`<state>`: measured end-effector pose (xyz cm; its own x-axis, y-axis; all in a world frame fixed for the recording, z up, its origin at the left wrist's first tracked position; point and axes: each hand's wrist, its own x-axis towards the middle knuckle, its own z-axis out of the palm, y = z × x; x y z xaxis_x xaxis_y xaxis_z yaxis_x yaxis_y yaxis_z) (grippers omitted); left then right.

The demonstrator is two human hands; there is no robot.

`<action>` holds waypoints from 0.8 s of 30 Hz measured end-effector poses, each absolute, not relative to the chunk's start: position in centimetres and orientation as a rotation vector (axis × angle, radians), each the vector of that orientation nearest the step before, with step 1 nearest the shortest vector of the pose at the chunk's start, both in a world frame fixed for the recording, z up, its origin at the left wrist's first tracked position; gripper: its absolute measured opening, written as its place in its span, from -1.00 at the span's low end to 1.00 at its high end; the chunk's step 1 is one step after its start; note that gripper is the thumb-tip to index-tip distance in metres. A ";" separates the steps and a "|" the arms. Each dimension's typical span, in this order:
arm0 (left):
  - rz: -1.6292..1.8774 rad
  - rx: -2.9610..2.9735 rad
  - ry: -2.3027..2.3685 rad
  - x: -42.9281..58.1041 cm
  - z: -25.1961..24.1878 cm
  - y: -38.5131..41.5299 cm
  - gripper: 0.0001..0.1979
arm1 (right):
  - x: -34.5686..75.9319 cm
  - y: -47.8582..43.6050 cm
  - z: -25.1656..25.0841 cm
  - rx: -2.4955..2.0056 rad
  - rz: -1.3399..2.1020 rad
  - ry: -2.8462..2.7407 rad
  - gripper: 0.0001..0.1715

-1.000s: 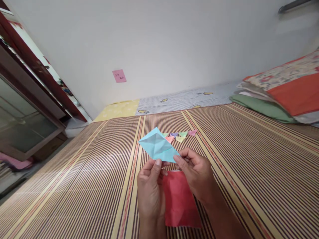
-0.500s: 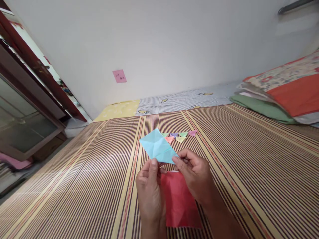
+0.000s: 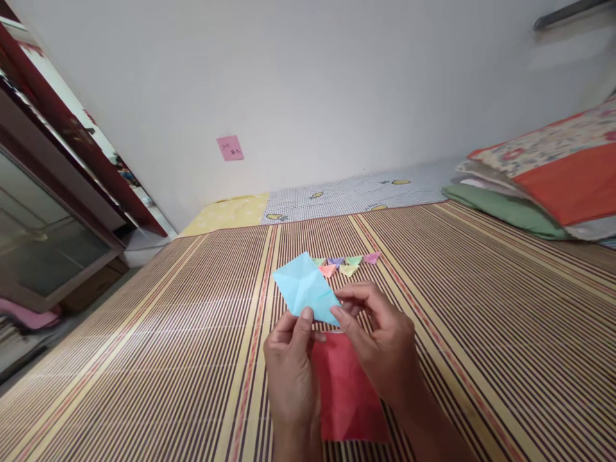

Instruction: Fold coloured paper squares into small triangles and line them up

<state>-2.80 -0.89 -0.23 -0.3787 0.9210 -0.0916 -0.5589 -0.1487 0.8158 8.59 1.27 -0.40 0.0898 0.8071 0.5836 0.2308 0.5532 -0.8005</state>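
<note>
A light blue sheet of folding paper [image 3: 306, 286], with creases across it, is held up above the striped mat. My left hand [image 3: 294, 359] pinches its lower edge, thumb on top and fingers behind. At the lower right corner, my right hand [image 3: 380, 340] has its thumb on the paper's edge, and the index finger is bent close behind that corner. Under and between my wrists lies a red sheet of paper [image 3: 351, 391]. Just beyond the blue paper sit several small folded paper triangles [image 3: 353, 260] in different colours, some partly covered by it.
The striped bamboo mat [image 3: 168, 359] spreads all around. Folded bedding with a red floral pillow [image 3: 553, 173] is stacked at the right. A patterned cloth [image 3: 332, 192] runs along the wall, where a pink note [image 3: 230, 148] is stuck. A glass-fronted cabinet [image 3: 43, 218] stands at the left.
The blue paper has shifted slightly right and down with my left hand. My right hand's fingers have lifted and loosened a little at the corner.
</note>
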 end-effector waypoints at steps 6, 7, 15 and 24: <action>1.704 0.671 1.006 -2.6 -0.3 -1.0 -0.81 | 9.0 1.2 -0.1 -0.926 0.503 -1.522 -0.85; 1.700 0.692 0.990 -2.6 -0.3 -1.0 -0.82 | 9.1 1.2 0.0 -0.938 0.538 -1.512 -0.89; 1.706 0.733 0.927 -2.6 -0.6 -1.0 -0.87 | 9.4 1.4 0.0 -0.944 0.882 -1.389 -0.91; 1.688 0.714 0.981 -2.7 -0.4 -0.9 -0.78 | 9.3 0.9 0.3 -0.988 0.990 -1.390 -0.88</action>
